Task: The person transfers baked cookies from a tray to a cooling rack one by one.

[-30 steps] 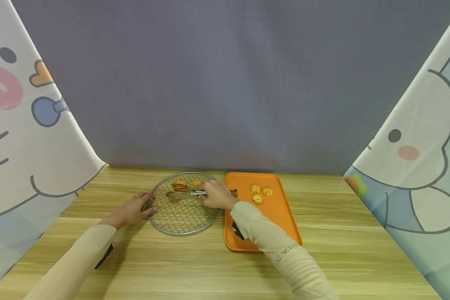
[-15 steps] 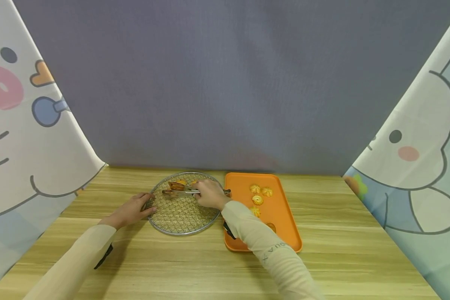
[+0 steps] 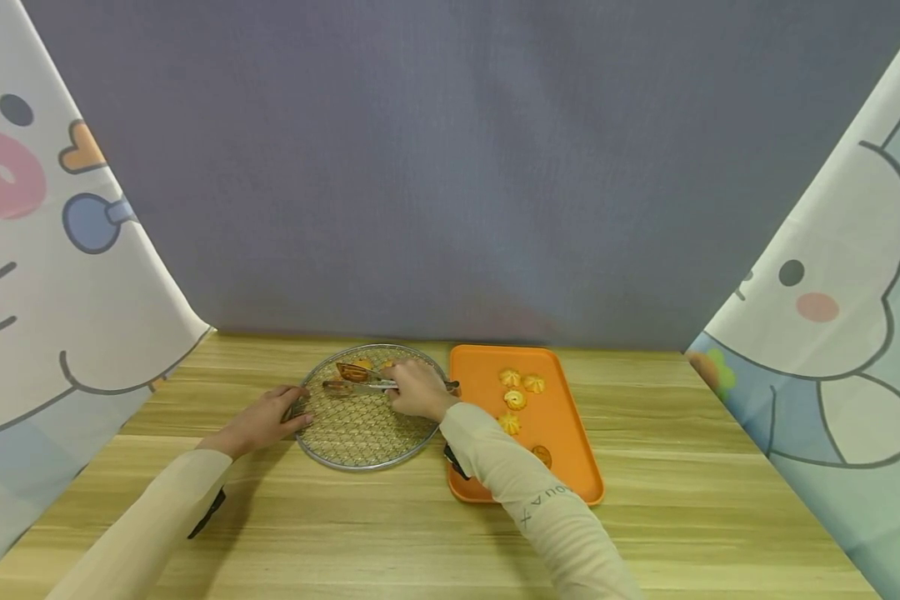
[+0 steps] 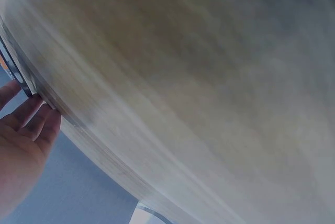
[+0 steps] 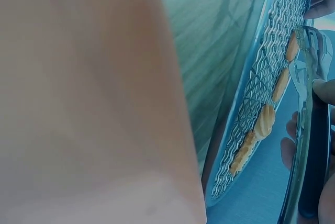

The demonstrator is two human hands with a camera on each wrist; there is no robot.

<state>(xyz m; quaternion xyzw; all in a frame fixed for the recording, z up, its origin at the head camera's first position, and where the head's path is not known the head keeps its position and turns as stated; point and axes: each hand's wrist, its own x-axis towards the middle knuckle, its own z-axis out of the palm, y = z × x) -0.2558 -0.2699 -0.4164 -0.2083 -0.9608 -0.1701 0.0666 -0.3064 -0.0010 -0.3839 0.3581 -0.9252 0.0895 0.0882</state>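
My left hand [image 3: 270, 419] holds the left rim of a round wire rack [image 3: 367, 442], thumb on the near side and fingers farther back. In the right wrist view, the rack [image 5: 246, 103] carries several golden piped cookies [image 5: 264, 122]. My right hand [image 3: 417, 388] grips a pair of tongs [image 3: 382, 384] by the handles, over the rack. Their two tips are apart, close to a cookie [image 3: 363, 365] at the rack's back; whether they touch it, I cannot tell. The right hand partly hides another cookie [image 3: 387, 364] beside it.
Right of the rack lies an orange tray [image 3: 570, 471] with several piped cookies [image 3: 515, 400] and a brown oval piece [image 3: 542, 455]. My right sleeve [image 3: 517, 483] crosses its near left corner. A grey curtain [image 3: 450, 167] stands behind the wooden table [image 3: 330, 533].
My right hand and the tongs have shifted slightly left over the rack, then nearly stopped. The sleeve has uncovered a cookie and the brown piece on the tray. My left hand stays put.
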